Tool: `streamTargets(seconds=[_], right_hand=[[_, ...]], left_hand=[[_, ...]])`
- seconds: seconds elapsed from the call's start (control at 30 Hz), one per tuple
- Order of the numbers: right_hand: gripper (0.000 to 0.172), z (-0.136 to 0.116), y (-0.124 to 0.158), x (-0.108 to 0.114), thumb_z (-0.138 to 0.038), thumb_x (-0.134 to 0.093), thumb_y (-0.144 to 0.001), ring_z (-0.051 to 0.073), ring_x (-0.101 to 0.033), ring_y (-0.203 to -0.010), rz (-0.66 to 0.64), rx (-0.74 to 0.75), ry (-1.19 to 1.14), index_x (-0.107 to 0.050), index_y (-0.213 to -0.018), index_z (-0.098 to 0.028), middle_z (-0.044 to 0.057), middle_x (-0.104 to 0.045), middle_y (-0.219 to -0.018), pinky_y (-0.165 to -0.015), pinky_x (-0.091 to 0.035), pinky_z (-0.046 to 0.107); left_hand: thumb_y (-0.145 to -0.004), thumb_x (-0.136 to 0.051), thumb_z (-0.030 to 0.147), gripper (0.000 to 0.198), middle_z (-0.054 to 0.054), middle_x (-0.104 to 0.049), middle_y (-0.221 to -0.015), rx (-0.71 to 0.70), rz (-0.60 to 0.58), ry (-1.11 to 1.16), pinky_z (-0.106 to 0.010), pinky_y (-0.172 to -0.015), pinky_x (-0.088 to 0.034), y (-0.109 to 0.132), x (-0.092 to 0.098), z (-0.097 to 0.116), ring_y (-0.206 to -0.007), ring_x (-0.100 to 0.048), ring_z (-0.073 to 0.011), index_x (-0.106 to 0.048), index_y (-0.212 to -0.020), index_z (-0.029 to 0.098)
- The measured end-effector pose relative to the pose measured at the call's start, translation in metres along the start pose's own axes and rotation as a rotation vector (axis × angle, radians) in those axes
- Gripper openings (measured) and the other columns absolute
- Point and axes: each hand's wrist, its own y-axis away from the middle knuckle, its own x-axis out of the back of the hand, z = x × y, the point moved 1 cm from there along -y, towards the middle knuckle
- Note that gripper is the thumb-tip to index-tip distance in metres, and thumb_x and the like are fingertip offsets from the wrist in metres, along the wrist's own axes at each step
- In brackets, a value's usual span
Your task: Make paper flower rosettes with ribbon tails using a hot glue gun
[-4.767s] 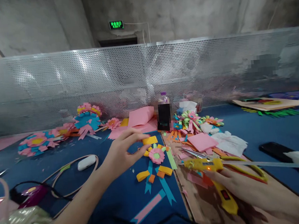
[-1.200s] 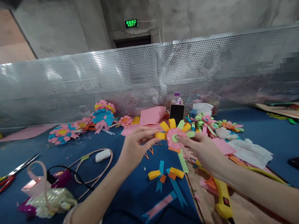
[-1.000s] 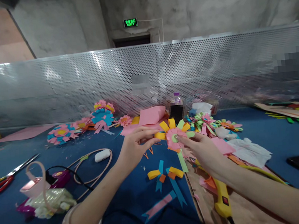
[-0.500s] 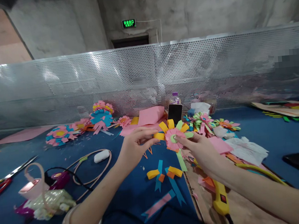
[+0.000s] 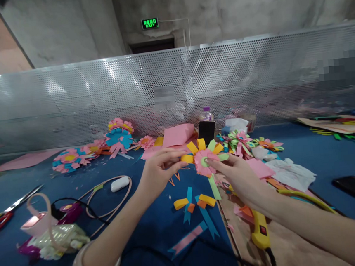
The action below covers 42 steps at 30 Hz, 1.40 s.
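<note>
Pinching round pink-and-yellow paper flower [image 5: 202, 169] | left hand [image 5: 158, 170]: petal [image 5: 187, 159]; right hand [image 5: 242, 178]: centre [image 5: 203, 161] | below right hand: yellow plastic glue gun [image 5: 258, 237]

Dim, cool light fills the scene, and we see pale glare streaking the silver perforated-metal screen [image 5: 100, 98] at ten o'clock. Near twelve, the rectangular exit sign [image 5: 149, 23] glows green. The blue tabletop [image 5: 154, 226] darkens towards six. Near centre, the pink paper flower with yellow looped petals [image 5: 200, 166] reads fairly sharp, while the rough grey concrete wall [image 5: 231, 8] at one looks soft. Wide-angle distortion stretches the edges, and we notice blocky pixelation between two and three.
</note>
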Motion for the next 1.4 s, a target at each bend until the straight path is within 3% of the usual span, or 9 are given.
streamTargets(seconds=[0.37, 0.67, 0.87, 1.17, 1.4], right_hand=[[0.028, -0.003, 0.003, -0.002, -0.041, -0.076, -0.066, 0.014, -0.06, -0.067, -0.003, 0.008, -0.012, -0.065, -0.074, -0.017, 0.001, -0.067, -0.075, -0.057, -0.047, 0.023], [0.027, -0.001, 0.002, -0.002, -0.042, -0.076, -0.065, 0.007, -0.048, -0.044, 0.0, -0.009, -0.039, -0.065, -0.072, -0.019, -0.004, -0.062, -0.062, -0.04, -0.036, 0.02], [0.028, -0.002, 0.006, -0.003, -0.043, -0.076, -0.065, 0.008, -0.05, -0.046, 0.006, -0.018, -0.052, -0.065, -0.074, -0.019, -0.002, -0.063, -0.066, -0.038, -0.035, 0.018], [0.024, -0.005, 0.01, -0.005, -0.04, -0.076, -0.067, 0.01, -0.055, -0.052, 0.002, -0.016, -0.066, -0.063, -0.069, -0.02, -0.002, -0.064, -0.065, -0.047, -0.043, 0.02], [0.029, -0.003, 0.007, -0.003, -0.043, -0.077, -0.065, 0.018, -0.063, -0.072, -0.036, 0.006, -0.074, -0.066, -0.076, -0.019, 0.002, -0.067, -0.075, -0.063, -0.051, 0.027]], left_hand=[[-0.074, -0.07, 0.023, 0.025, -0.005, -0.066, -0.108, -0.023, -0.023, 0.104, -0.028, -0.08, -0.055, -0.001, -0.001, -0.013, -0.093, -0.065, -0.0173, -0.068, -0.099, 0.023], [-0.074, -0.07, 0.026, 0.03, -0.006, -0.067, -0.105, 0.049, -0.027, 0.151, -0.029, -0.077, -0.056, 0.0, -0.003, -0.008, -0.086, -0.068, -0.0172, -0.062, -0.102, 0.02], [-0.072, -0.072, 0.028, 0.037, -0.007, -0.064, -0.112, 0.133, -0.041, 0.216, -0.026, -0.075, -0.055, 0.0, -0.002, -0.004, -0.086, -0.066, -0.0164, -0.059, -0.106, 0.018], [-0.074, -0.07, 0.026, 0.033, -0.005, -0.062, -0.114, 0.182, -0.041, 0.309, -0.024, -0.075, -0.054, 0.0, -0.003, -0.002, -0.084, -0.065, -0.014, -0.06, -0.105, 0.018], [-0.073, -0.071, 0.024, 0.038, -0.006, -0.067, -0.107, 0.212, -0.083, 0.456, -0.029, -0.083, -0.053, 0.0, -0.003, -0.006, -0.097, -0.063, -0.0181, -0.058, -0.109, 0.018]])
